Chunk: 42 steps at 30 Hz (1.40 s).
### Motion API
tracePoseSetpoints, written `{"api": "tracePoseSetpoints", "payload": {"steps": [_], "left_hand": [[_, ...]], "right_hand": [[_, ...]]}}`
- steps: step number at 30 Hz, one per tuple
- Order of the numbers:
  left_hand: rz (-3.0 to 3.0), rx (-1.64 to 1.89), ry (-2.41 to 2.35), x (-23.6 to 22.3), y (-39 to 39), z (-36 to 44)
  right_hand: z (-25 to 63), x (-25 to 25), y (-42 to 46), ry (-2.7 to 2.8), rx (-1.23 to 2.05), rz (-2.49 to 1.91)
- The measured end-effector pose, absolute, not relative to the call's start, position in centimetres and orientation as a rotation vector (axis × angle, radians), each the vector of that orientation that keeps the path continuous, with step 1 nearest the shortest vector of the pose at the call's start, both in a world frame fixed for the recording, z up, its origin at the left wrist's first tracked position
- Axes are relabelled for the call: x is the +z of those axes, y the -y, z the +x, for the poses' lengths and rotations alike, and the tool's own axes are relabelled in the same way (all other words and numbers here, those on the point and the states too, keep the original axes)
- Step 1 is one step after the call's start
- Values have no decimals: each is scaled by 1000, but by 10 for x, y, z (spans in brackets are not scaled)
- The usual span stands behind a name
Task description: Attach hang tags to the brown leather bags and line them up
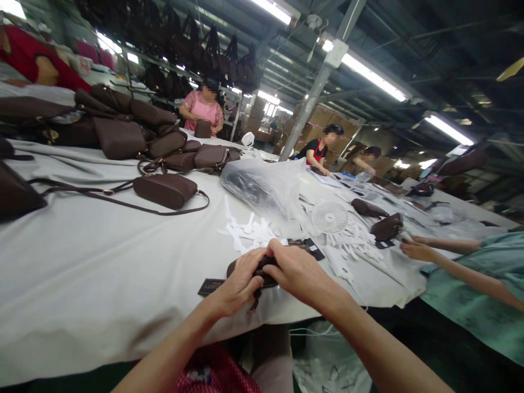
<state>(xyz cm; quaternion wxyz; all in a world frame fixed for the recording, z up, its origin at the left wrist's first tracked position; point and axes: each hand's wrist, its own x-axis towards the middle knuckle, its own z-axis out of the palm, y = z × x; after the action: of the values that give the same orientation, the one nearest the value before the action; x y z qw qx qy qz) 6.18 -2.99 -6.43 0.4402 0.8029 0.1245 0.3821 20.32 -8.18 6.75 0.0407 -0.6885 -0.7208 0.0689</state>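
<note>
A dark brown leather bag (pixel 267 277) lies at the table's near edge, mostly covered by my fingers. My left hand (pixel 244 278) is closed around its left side, thumb on top. From the right, my right hand (pixel 292 270) grips the same bag, its fingers bent over the upper edge. A dark tassel or strap end (pixel 254 301) hangs below my left thumb. Beside my left hand, a black card tag (pixel 210 287) with lettering rests on the white cloth. Just beyond my hands is a heap of white paper strips (pixel 249 230).
Brown handbags (pixel 166 190) with straps are piled at the left. A clear plastic bag (pixel 262 185) lies mid-table, near a white fan (pixel 329 217). At the right, a co-worker's hands (pixel 417 248) handle another brown bag (pixel 387 227). Several people work around the table.
</note>
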Motion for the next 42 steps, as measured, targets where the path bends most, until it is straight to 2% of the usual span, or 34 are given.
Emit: {"api": "tracePoseSetpoints", "payload": {"steps": [2,4,8,10,12,15,17,22,25,27,31,33,38,42], "left_hand": [[2003,953,-319,-65,30,66],[1975,989,-375,-68,29,67],[1955,1051,-429,-78,28,66],[1984,1046,-424,-78,29,68],[2014,1034,-405,-75,29,73],[2029,1009,-369,-70,28,79],[2007,987,-355,-70,24,80],[1963,927,-297,-77,11,72],[1961,984,-337,-77,9,74],[1981,997,-351,-71,12,79],[2011,988,-370,-59,18,90],[1996,1011,-389,-59,18,90],[1949,1038,-406,-71,9,83],[1946,1044,-421,-72,8,82]], "right_hand": [[194,68,83,2207,-8,-2293],[195,62,80,2161,38,-2216],[217,47,76,1921,604,-1699],[224,48,79,1869,740,-1695],[223,54,84,2003,556,-1885],[214,63,89,2137,71,-2222],[214,61,89,2100,30,-2217],[234,40,82,1695,788,-1552],[238,40,80,1646,958,-1447],[232,46,78,1844,791,-1549],[211,62,76,2105,161,-2097],[207,64,73,2141,107,-2140],[224,49,68,1985,627,-1451],[237,44,66,1922,812,-1301]]}}
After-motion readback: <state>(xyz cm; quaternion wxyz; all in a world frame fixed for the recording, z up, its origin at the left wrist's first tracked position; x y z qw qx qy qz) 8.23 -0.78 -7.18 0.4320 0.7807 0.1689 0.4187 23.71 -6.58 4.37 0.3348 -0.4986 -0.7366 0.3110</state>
